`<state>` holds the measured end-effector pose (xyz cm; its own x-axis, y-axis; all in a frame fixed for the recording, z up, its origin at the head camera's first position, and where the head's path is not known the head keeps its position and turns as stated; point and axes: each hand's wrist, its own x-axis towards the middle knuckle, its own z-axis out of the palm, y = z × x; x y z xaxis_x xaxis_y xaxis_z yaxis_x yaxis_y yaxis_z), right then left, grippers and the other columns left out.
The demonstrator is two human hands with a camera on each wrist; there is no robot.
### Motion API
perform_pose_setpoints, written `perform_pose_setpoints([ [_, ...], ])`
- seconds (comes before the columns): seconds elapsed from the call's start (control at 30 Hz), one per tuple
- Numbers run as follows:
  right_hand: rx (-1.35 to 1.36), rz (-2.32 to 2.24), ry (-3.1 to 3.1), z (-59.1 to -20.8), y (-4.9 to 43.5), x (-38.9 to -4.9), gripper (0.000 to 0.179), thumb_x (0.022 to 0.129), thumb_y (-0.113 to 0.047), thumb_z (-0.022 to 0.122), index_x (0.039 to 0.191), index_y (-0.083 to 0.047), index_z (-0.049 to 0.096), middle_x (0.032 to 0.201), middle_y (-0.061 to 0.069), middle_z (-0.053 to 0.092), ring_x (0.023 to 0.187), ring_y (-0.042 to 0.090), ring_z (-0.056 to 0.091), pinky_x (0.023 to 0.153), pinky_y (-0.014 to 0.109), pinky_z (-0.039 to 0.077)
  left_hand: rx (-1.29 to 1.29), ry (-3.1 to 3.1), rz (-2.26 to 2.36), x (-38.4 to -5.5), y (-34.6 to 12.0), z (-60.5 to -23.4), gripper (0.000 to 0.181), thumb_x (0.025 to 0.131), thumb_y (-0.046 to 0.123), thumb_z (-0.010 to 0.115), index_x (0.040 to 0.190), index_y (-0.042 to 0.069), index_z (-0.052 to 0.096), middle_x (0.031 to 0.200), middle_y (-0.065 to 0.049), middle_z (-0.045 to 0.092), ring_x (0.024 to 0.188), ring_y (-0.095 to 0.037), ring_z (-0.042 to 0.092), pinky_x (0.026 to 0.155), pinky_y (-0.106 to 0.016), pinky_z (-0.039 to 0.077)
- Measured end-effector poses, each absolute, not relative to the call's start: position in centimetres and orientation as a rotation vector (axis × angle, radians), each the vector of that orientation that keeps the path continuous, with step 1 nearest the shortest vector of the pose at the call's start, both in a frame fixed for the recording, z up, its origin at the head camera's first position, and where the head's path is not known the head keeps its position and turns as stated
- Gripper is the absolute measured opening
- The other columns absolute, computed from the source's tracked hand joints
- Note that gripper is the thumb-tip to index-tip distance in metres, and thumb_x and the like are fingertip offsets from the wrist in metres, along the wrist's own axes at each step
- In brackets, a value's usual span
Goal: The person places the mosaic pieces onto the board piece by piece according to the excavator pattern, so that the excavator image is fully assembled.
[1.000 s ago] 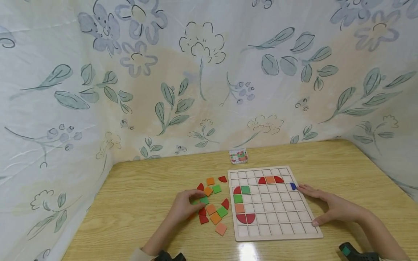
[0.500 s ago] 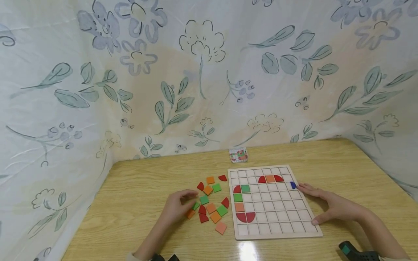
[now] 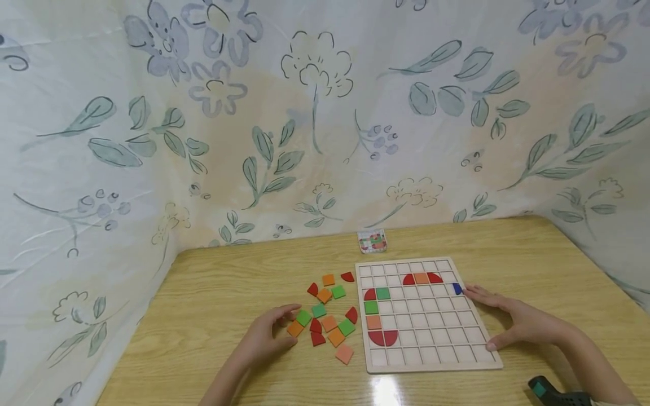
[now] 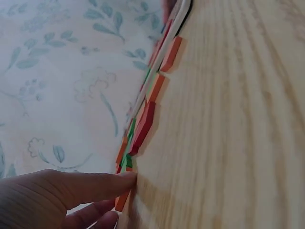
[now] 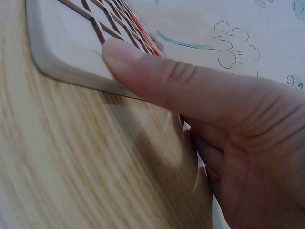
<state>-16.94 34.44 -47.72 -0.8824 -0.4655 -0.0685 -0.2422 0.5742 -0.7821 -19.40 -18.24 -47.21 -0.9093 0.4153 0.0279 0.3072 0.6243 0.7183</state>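
In the head view my left hand (image 3: 264, 337) rests at the left side of a group of loose tiles. Its thumb and fingers lie spread around an orange square tile (image 3: 295, 329) and a light green tile (image 3: 303, 317). The left wrist view shows the thumb beside an orange tile (image 4: 122, 201). My right hand (image 3: 523, 320) lies along the right edge of a wooden grid board (image 3: 431, 355), fingertips by a dark blue piece (image 3: 457, 288). Its thumb (image 5: 152, 78) presses on the board's near corner (image 5: 66, 59) in the right wrist view.
Several red quarter-circle, orange and green tiles, among them a teal tile (image 3: 319, 310), lie left of the board. Red, orange and green pieces sit in the grid's left column and upper rows. A small picture card (image 3: 372, 241) lies behind. Floral cloth (image 3: 325, 113) surrounds the table.
My left hand has drawn back left and toward me from the teal tile, uncovering the light green and orange tiles. The right hand stays on the board.
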Motion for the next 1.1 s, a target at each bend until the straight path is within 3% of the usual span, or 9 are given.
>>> perform_pose_setpoints([
  [0.13,-0.587,-1.186,2.543,-47.8,34.5,-17.0,0.090,0.069,-0.026,0.078,0.145,-0.016,0.030,0.143,-0.024,0.015,0.113,-0.031,0.007,0.088,0.074,0.012,0.622,2.713,1.189,-19.1,-18.0,-47.4,0.057,0.076,0.012,0.075,0.129,0.017,0.054,0.104,0.004,0.058,0.092,-0.013,0.052,0.085,-0.027,0.045],
  [0.43,-0.594,-1.195,2.528,-47.8,34.5,-17.1,0.091,0.069,-0.025,0.078,0.145,-0.015,0.030,0.145,-0.019,0.014,0.113,-0.032,0.007,0.087,0.076,0.011,0.545,2.813,1.143,-18.8,-17.6,-47.6,0.053,0.073,0.027,0.077,0.122,0.014,0.060,0.089,0.004,0.054,0.080,-0.011,0.048,0.070,-0.021,0.044],
  [0.77,-0.570,-1.195,2.520,-47.6,34.4,-17.0,0.090,0.070,-0.026,0.078,0.145,-0.015,0.030,0.144,-0.026,0.014,0.112,-0.033,0.006,0.087,0.076,0.010,0.630,2.696,1.253,-18.7,-18.6,-47.7,0.047,0.076,0.017,0.075,0.120,0.015,0.060,0.102,0.004,0.064,0.094,-0.014,0.057,0.083,-0.025,0.047],
  [1.1,-0.597,-1.212,2.516,-47.5,34.4,-17.0,0.089,0.070,-0.024,0.078,0.145,-0.014,0.030,0.142,-0.029,0.014,0.113,-0.032,0.007,0.086,0.076,0.009,0.533,2.701,1.266,-19.0,-18.5,-47.3,0.041,0.074,0.019,0.077,0.112,0.018,0.065,0.095,0.007,0.064,0.087,-0.010,0.057,0.078,-0.023,0.049],
])
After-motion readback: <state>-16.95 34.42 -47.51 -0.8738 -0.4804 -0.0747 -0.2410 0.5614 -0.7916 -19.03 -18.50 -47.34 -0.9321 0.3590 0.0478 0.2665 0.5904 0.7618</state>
